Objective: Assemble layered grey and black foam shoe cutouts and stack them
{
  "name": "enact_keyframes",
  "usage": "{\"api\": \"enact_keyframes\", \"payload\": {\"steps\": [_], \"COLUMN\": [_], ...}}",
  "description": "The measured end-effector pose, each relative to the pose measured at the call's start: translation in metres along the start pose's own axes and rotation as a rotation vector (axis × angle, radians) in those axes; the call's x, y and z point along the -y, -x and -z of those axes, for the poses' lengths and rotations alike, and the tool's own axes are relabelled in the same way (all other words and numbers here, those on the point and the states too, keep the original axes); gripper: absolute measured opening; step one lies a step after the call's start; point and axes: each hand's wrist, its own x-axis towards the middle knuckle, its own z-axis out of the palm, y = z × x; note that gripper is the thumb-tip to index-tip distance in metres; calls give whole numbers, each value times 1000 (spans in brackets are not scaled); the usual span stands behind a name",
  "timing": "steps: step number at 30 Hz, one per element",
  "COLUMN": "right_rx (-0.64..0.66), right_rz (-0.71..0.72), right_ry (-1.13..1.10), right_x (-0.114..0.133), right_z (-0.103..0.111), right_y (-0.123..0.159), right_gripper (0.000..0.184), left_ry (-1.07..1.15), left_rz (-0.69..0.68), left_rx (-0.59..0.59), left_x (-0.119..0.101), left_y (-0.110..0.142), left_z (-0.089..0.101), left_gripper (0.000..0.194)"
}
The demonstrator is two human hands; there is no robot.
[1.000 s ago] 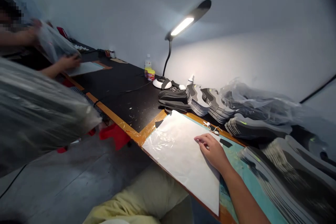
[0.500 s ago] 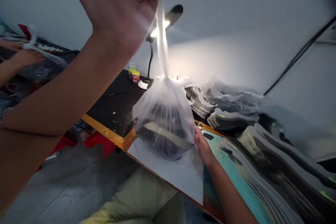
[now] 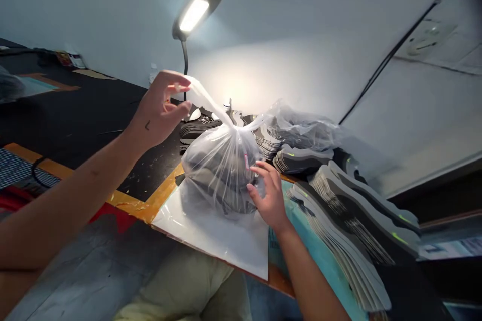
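Clear polythene bag [image 3: 220,170] holding something dark sits on a flat white plastic sheet [image 3: 211,230]; the left hand [image 3: 160,108] pinches its twisted neck, the open right hand [image 3: 265,195] cups its side. A loose pinch could let the neck slip free.

A plastic bag [image 3: 220,170] sits on a sheet [image 3: 211,241], shoe parts [image 3: 339,220] to its right.

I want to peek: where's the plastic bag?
In the head view, the bag sits mid-picture on the white sheet, its top held up by the left hand, the right hand at its side.
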Motion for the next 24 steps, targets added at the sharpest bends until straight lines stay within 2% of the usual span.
{"api": "enact_keyframes", "payload": {"steps": [2,4,6,7,8,9,10,12,14,15,17,18,20,22,24], "right_rx": [8,-26,-64,-72,-63,-42,-10,34,62,85,146,169,176,165,163], "right_rz": [40,26,-34,-76,-121,-171,-224,-282,-285,-269,-213,-176,-106,-46,9], "right_ry": [4,5,58,110,171,226,273,378,474,502,502,489,467,456,433], "right_x": [7,13,21,24,27,29,31,30,27,25,20,18,14,13,14], "right_z": [8,17,23,25,24,22,18,5,-10,-17,-28,-31,-32,-25,-11], "right_y": [-6,-18,-36,-47,-58,-69,-79,-96,-108,-111,-115,-116,-114,-107,-95], "right_gripper": [21,23,30,29,29,31,35,42,42,40,33,29,24,24,26], "left_ry": [-28,-191,-297,-268,-194,-102,-27,26,20,68,193,239,267,232,131], "left_rz": [-40,-150,-245,-259,-248,-216,-181,-146,-169,-172,-166,-193,-272,-334,-329], "left_rx": [-100,-315,-565,-652,-686,-653,-552,-198,172,250,304,367,452,470,354], "left_x": [-1,8,14,14,12,8,5,2,8,14,26,31,36,38,44], "left_y": [10,18,25,27,29,29,27,18,2,-7,-25,-32,-39,-38,-31], "left_z": [-1,0,4,5,6,6,3,-11,-36,-51,-81,-93,-109,-112,-106], "left_gripper": [40,32,38,40,38,32,26,19,23,26,32,33,31,25,22]}}
